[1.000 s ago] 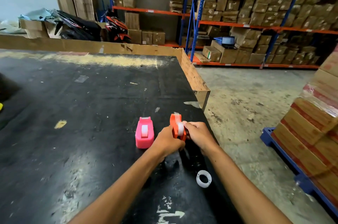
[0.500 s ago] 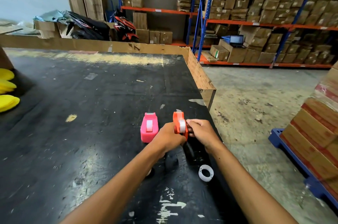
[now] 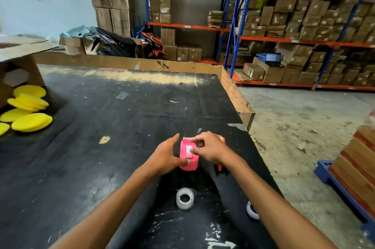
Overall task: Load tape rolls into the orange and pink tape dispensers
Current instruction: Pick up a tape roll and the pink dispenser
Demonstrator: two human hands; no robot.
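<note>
A pink tape dispenser (image 3: 187, 162) with a white roll in it stands on the black table (image 3: 101, 147). My left hand (image 3: 166, 157) grips its left side. My right hand (image 3: 209, 149) pinches at the white tape on its top. The orange tape dispenser (image 3: 221, 167) stands just to the right, mostly hidden behind my right hand and wrist. A loose white tape roll (image 3: 184, 198) lies on the table nearer to me, between my forearms. A second white roll (image 3: 251, 211) peeks out from behind my right forearm near the table's right edge.
Yellow round pads (image 3: 28, 112) lie at the table's left beside an open cardboard box (image 3: 18, 62). A cardboard wall (image 3: 142, 64) lines the far and right table edges. Concrete floor, a blue pallet (image 3: 345, 192) with boxes and shelving (image 3: 284, 31) lie to the right.
Both hands left the orange dispenser and moved left onto the pink one. The view shifted left, bringing the yellow pads and box into sight.
</note>
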